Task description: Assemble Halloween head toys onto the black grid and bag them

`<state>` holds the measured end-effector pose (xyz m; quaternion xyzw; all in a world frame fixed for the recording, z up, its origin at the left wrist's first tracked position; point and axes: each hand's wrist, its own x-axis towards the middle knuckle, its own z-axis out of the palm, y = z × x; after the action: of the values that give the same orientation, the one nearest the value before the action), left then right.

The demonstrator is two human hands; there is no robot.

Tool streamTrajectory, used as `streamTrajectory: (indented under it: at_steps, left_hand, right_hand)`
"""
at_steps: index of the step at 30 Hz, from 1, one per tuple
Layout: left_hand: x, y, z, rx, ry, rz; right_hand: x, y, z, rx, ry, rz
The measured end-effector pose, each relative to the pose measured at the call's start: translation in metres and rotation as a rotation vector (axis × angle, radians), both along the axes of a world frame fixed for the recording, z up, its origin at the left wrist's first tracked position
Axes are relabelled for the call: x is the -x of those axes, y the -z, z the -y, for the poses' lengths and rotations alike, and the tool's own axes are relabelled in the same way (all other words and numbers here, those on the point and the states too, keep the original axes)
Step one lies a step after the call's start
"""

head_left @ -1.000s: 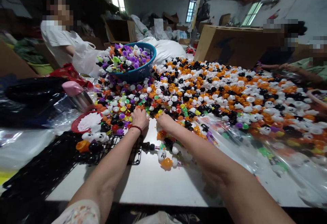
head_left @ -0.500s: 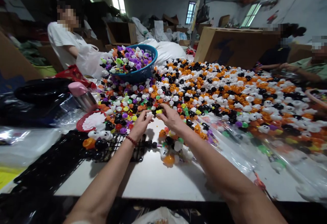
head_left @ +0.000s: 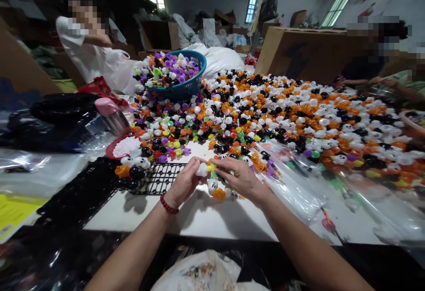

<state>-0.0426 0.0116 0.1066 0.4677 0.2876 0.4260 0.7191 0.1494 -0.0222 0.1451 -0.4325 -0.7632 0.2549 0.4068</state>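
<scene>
White rounded plastic piece [head_left: 201, 170] is pinched by the left hand [head_left: 183, 182] just below the frame's centre; to its right, a small yellow plastic piece [head_left: 211, 167] is gripped by the right hand [head_left: 245, 178], the pair aligned crosswise; whether they are joined cannot be told.

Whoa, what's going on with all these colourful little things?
A person's left hand holds a bumpy white plastic piece, and their right hand pinches a small yellow plastic piece close beside it, over a white table. A wide heap of orange, white and black plastic pieces spreads out ahead. A round blue plastic basket, piled with mixed colours, stands at the heap's back left.
</scene>
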Motion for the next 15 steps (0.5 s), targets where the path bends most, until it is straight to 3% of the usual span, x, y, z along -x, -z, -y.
streamTrajectory:
  at_steps: [3, 6, 10, 15]
  left_hand:
    - [-0.008, -0.001, 0.008, -0.024, -0.099, -0.135]
    - [-0.012, -0.001, 0.013, -0.048, -0.241, -0.302]
    - [-0.014, 0.001, 0.016, -0.193, -0.353, -0.547]
    - [-0.023, 0.02, 0.024, -0.141, -0.339, -0.44]
  right_hand:
    - [0.0, -0.005, 0.008, 0.023, 0.001, 0.008]
    - [0.003, -0.008, 0.016, 0.111, 0.093, 0.001]
    - [0.012, -0.005, 0.026, 0.144, 0.091, 0.022]
    - [0.025, 0.012, 0.034, 0.137, 0.08, 0.001]
